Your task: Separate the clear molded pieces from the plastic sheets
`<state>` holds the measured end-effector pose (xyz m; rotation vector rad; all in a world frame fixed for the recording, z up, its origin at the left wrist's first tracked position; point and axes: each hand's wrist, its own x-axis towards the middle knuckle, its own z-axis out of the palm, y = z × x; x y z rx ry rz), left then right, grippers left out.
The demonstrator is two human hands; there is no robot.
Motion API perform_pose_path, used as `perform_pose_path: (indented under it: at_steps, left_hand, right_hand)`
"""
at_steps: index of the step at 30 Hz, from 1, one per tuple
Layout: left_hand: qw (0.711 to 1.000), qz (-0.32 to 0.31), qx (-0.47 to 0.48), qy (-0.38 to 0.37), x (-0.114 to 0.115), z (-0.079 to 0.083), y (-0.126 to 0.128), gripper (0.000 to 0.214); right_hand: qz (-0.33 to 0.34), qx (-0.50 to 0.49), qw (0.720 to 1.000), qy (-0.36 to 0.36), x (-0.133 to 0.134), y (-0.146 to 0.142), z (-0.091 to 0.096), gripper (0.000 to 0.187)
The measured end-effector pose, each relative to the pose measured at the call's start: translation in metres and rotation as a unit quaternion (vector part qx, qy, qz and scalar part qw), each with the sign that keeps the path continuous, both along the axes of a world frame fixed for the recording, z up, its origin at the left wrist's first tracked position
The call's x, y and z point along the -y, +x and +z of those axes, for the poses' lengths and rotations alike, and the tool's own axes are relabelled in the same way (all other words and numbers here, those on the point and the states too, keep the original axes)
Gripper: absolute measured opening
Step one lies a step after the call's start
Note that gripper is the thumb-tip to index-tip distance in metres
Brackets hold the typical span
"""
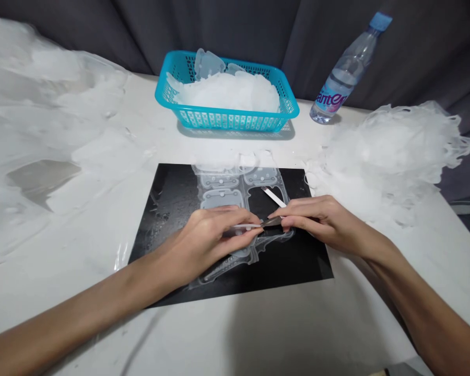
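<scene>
Left fingers: you are pinching a thin white stick (246, 226) between the thumb and fingertips of your left hand (203, 241), with the fingers curled down over it.
Right fingers: you are clenching your right hand (321, 222) around a small dark pointed metal tool (272, 222), and its tip is touching the end of the thin white stick.
Under the hands: a translucent moulded plastic sheet (223, 197) with rows of rounded rectangular shapes is lying flat beneath both hands. Your left hand is resting on its lower part.
Beside the tool: a short flat white strip (274, 197) is lying slanted on the sheet, just beyond your right fingertips and apart from them.
Mat: a black rectangular mat (168, 209) is lying under the sheet, near the middle of the white table (258, 324).
Ahead: a turquoise perforated plastic basket (227, 119) is sitting past the far edge of the mat, holding a heap of cloudy white plastic pieces (231, 91).
Right: a fluffy pile of clear plastic trimmings (395, 146) is lying well apart from your right hand. A clear water bottle with a blue cap (344, 73) is standing behind it, near the basket.
Left: loose clear plastic sheets (43, 115) are spreading over the left end of the table.
</scene>
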<state>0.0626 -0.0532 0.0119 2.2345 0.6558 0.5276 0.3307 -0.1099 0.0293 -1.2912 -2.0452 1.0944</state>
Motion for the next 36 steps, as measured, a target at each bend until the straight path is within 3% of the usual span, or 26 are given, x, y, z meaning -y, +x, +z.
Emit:
perform_pose_path:
  at_steps: [18,36]
  left_hand:
    - [0.998,0.008,-0.039,-0.048,-0.0030,0.0017,0.0003,0.021]
    - [0.999,0.013,-0.032,-0.031,-0.0017,-0.0023,-0.0007,0.018]
  right_hand:
    - [-0.020,-0.003,0.999,0.036,-0.0014,0.0044,0.0015,0.026]
    - [0.002,0.006,1.000,0.001,-0.0019,0.0041,-0.0005,0.027]
